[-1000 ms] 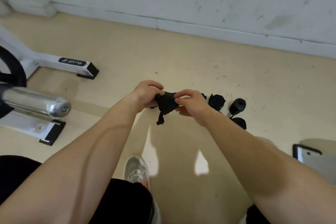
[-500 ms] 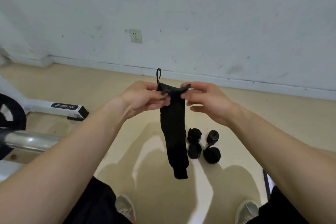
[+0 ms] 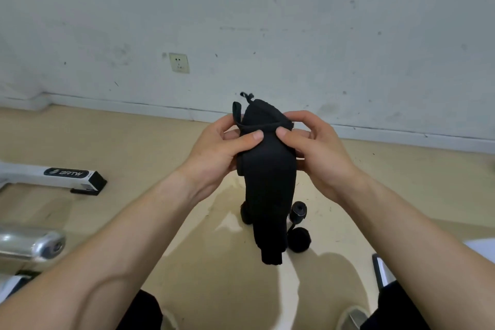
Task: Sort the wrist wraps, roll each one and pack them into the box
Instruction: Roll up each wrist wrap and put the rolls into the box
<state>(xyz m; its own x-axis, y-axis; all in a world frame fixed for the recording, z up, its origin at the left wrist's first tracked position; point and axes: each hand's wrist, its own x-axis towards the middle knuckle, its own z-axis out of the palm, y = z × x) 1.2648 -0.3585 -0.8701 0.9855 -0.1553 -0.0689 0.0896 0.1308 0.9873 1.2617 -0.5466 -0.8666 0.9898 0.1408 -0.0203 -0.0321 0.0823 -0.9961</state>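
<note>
**First turn begun, long tail unsecured**

Since half a second ago, the wrist wrap (image 3: 267,182) has gone from hanging flat by its top corners to having its top end turned over, and the hands have closed in on it. It is held in the air at chest height, above the floor (image 3: 160,142). The thumb loop (image 3: 237,112) sticks out at the upper left and the rest dangles free.

The left hand (image 3: 214,153) and right hand (image 3: 321,153) both grip the folded end, thumbs pressed on the front and fingers curled behind.

The likely risk is a loose or skewed core. If one thumb leads, the roll would probably cone, and the loop could get trapped inside. The swinging tail may twist, and a slipped grip would undo the fold.

Below it, rolled wraps (image 3: 299,240) sit close together on the floor. A dark-rimmed object (image 3: 381,272) at the right edge may be the box, though that cannot be told.
</note>
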